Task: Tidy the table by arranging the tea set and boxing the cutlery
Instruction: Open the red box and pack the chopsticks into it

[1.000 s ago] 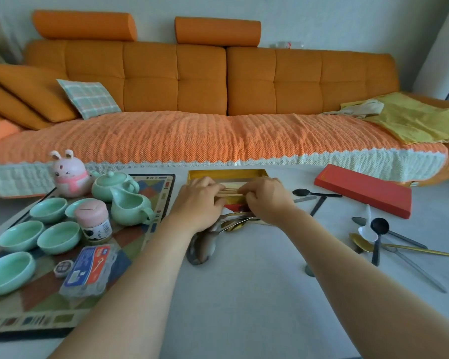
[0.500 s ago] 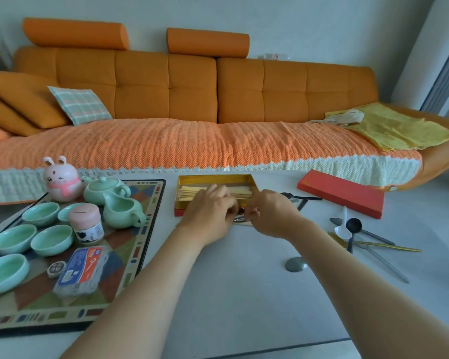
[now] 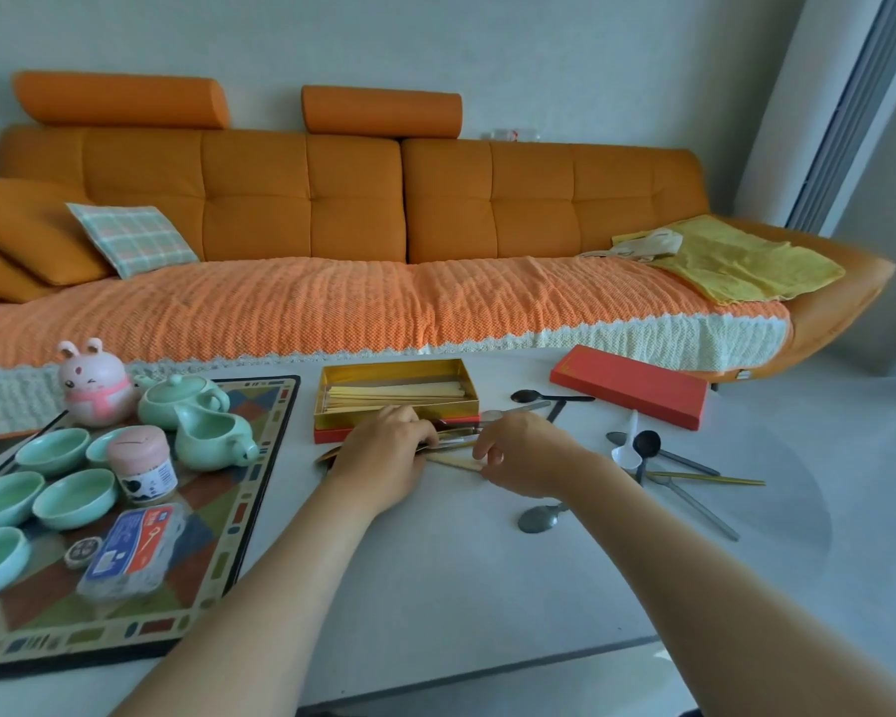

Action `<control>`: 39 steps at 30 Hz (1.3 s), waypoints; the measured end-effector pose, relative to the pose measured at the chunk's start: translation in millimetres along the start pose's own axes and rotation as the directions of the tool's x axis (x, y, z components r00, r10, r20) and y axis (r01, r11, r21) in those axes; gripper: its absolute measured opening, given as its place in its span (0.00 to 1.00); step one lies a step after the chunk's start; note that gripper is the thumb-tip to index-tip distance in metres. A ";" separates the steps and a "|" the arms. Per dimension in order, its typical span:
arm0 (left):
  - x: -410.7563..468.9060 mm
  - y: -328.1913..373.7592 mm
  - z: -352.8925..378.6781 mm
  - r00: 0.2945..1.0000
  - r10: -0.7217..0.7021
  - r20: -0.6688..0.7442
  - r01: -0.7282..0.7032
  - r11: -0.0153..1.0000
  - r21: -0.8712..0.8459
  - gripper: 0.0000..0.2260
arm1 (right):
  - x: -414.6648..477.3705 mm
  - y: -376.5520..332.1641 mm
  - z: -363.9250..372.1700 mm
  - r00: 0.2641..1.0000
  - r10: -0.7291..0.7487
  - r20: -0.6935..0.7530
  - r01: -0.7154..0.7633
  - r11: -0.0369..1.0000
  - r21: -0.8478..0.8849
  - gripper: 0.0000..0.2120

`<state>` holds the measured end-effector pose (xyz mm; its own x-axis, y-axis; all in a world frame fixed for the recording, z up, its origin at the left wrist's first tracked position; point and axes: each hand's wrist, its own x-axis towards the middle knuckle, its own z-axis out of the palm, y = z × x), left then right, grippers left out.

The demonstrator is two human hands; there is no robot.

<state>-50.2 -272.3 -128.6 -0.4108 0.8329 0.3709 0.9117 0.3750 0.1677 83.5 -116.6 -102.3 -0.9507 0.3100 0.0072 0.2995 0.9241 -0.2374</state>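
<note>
Head view only: both hands mid-frame on the counter (image 3: 435, 561), just in front of the gold box (image 3: 332, 401) that already has pale chopsticks (image 3: 394, 394) lying in it. Left hand (image 3: 384, 447) curled down over a bunch of cutlery (image 3: 453, 437), fingers closed on the handles by the look of it. Right hand (image 3: 526, 452) loosely curled at the other end of the bunch, fingertips seemingly on a pale flat piece (image 3: 453, 461); actual pinch hard to make out. More loose spoons (image 3: 642, 447) right of centre, red lid (image 3: 629, 388) upper right, green tea set (image 3: 192, 421) on the mat (image 3: 260, 489) lower left. Probably light, stiff and slippery metal, so best grabbed mid-handle as a bundle, squared up at both ends, then lowered flat into the box.
</note>
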 end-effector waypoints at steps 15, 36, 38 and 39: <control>-0.8 8.2 5.8 0.997 0.017 0.080 -0.017 1.000 0.000 0.16 | -18.7 21.5 -7.1 0.985 0.170 0.028 -0.165 0.979 -0.115 0.14; 25.7 -23.2 -35.2 0.959 -0.276 -0.069 0.243 0.921 -0.304 0.08 | 25.7 16.0 -11.2 0.935 0.061 -0.349 -0.036 0.996 0.079 0.13; 26.7 -38.8 -37.7 0.939 -0.304 -0.162 0.254 0.928 -0.272 0.08 | 37.6 11.6 -4.6 0.932 -0.015 -0.362 0.053 0.994 0.094 0.17; 26.9 -46.2 -37.0 0.932 -0.306 -0.196 0.255 0.935 -0.248 0.08 | 43.9 9.2 -1.2 0.925 -0.037 -0.377 0.079 0.992 0.096 0.19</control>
<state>-103.5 -282.2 -92.7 -0.6619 0.5812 0.4734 0.7473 0.4619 0.4777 44.6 -94.2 -103.0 -0.8607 0.3370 0.3817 0.2146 0.9199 -0.3283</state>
